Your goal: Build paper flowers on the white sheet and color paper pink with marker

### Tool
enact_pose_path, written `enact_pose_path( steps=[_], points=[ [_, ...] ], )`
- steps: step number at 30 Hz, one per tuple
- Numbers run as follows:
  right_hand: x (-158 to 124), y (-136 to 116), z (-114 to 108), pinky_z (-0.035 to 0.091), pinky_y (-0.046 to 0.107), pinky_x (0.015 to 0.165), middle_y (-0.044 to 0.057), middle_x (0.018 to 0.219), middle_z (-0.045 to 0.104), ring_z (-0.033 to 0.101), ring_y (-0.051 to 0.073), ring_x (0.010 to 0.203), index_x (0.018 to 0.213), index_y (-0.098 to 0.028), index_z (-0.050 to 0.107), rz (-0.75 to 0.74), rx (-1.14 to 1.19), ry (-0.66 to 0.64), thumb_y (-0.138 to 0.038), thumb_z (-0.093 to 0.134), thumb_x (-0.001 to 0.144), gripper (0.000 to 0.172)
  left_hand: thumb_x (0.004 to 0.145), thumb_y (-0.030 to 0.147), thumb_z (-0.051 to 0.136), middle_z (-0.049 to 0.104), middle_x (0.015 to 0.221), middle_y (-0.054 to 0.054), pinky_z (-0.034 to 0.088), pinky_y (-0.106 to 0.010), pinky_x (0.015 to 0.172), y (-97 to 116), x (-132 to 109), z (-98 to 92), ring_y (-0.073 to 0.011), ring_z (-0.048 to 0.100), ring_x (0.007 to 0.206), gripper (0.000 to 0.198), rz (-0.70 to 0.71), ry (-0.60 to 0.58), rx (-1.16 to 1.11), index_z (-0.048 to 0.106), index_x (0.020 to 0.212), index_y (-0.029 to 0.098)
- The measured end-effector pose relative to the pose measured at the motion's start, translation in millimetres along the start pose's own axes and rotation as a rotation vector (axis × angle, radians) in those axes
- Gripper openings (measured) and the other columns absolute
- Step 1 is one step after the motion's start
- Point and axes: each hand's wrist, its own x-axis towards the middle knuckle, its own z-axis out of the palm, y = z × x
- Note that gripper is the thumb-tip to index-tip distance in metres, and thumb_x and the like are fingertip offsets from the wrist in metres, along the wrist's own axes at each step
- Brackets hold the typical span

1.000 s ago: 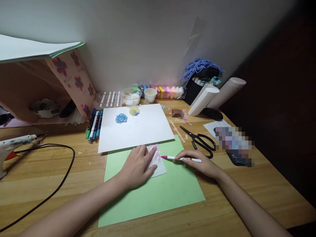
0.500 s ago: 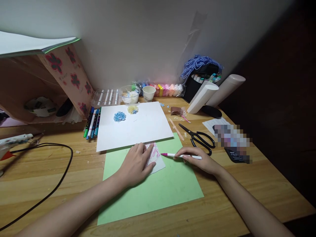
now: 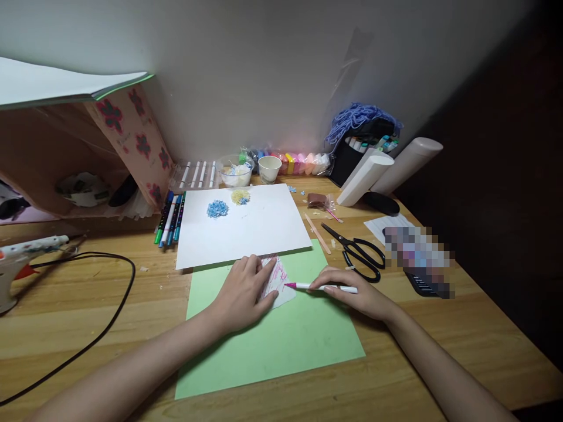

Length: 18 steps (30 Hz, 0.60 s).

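My left hand lies flat with fingers stretched over the left part of a small piece of white paper, pressing it on a green sheet. Pink strokes cover much of the paper's upper part. In my right hand is a white marker with a pink tip, held in a pinch. Its tip meets the right side of the paper. Just behind lies a white board, overlapping the green sheet, with a blue crumbly pile and a yellow one on it.
Black scissors and a wooden stick lie right of the board. Several markers are at its left. A glue gun with a black cable stands far left. A paper cup and clear bowl stand behind.
The marker tip has moved down and slightly left on the paper, and more pink strokes show there. My left hand stays in place. The whole view has shifted slightly.
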Motion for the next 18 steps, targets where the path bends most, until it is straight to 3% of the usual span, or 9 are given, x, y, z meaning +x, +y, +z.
enact_pose_path(
  steps=[3, 8, 13, 18],
  points=[
    [-0.3, 0.8, -0.1, 0.043, 0.034, 0.087, 0.008, 0.100, 0.068, 0.061, 0.021, 0.095, 0.101, -0.022, 0.070, 0.013, -0.013, 0.060, -0.041, 0.049, 0.092, 0.030, 0.090, 0.043, 0.044, 0.048, 0.105, -0.011, 0.039, -0.043, 0.083, -0.5, -0.2, 0.8, -0.0255, 0.043, 0.093, 0.057, 0.001, -0.002, -0.009, 0.036, 0.142, 0.021],
    [0.3, -0.3, 5.7, 0.045, 0.034, 0.086, 0.008, 0.098, 0.069, 0.061, 0.021, 0.095, 0.103, -0.022, 0.070, -0.079, -0.013, -0.006, -0.040, 0.049, 0.092, 0.030, 0.090, 0.044, 0.043, 0.048, 0.105, -0.011, 0.039, -0.043, 0.084, -0.4, -0.6, 1.2, -0.0259, 0.042, 0.094, 0.058, 0.015, 0.008, -0.013, 0.035, 0.142, 0.020],
    [-0.2, -0.5, 4.4, 0.044, 0.033, 0.087, 0.008, 0.101, 0.068, 0.061, 0.021, 0.096, 0.103, -0.023, 0.070, -0.034, -0.035, 0.063, -0.040, 0.049, 0.092, 0.029, 0.090, 0.044, 0.043, 0.048, 0.106, -0.011, 0.038, -0.043, 0.084, -0.4, 0.1, 0.4, -0.0258, 0.042, 0.093, 0.059, 0.013, -0.008, -0.011, 0.034, 0.143, 0.020],
    [-0.2, -0.9, 4.8, 0.045, 0.032, 0.085, 0.008, 0.097, 0.069, 0.062, 0.020, 0.093, 0.101, -0.022, 0.071, -0.062, 0.004, 0.002, -0.039, 0.050, 0.092, 0.029, 0.089, 0.044, 0.044, 0.048, 0.106, -0.011, 0.039, -0.043, 0.085, -0.4, 0.1, 0.1, -0.0260, 0.043, 0.094, 0.059, 0.013, -0.007, -0.011, 0.034, 0.143, 0.020]
  ],
)
